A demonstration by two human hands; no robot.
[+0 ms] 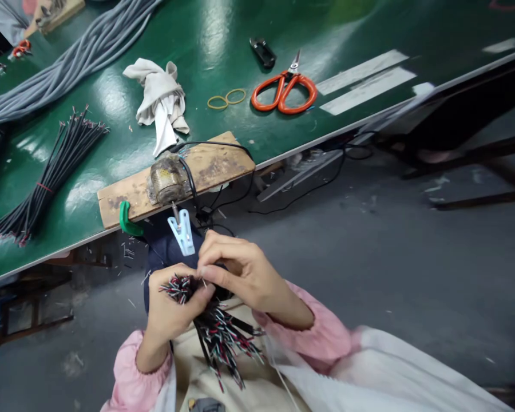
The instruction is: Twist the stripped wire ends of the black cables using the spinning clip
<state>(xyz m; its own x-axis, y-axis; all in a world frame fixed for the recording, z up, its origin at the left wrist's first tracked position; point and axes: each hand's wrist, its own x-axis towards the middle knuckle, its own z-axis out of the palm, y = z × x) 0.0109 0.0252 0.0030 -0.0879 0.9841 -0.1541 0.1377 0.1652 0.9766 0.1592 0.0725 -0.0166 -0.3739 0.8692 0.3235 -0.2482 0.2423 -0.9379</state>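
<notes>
My left hand (pixel 171 312) is closed round a bunch of thin black cables (pixel 182 288) whose stripped ends show red, white and black wires. Its thumb presses close to the fingertips of my right hand (pixel 240 266). Those fingertips pinch at a thin wire end; the exact strand is too small to make out. More cable ends (pixel 232 340) fan out below my hands over my lap. Just beyond the hands, a light blue clothespin (pixel 182 233) sits on the shaft of a small motor (pixel 167 178) fixed to a wooden board (pixel 223 157).
A green clamp (pixel 126 220) grips the board at the table edge. On the green table (pixel 223 34) lie orange-handled scissors (pixel 285 91), a black cutter (pixel 263 52), rubber bands (pixel 226 99), a white cloth (pixel 158 97), a tied cable bundle (pixel 54 171) and long grey cables (pixel 86 60). Another person's hand shows top left.
</notes>
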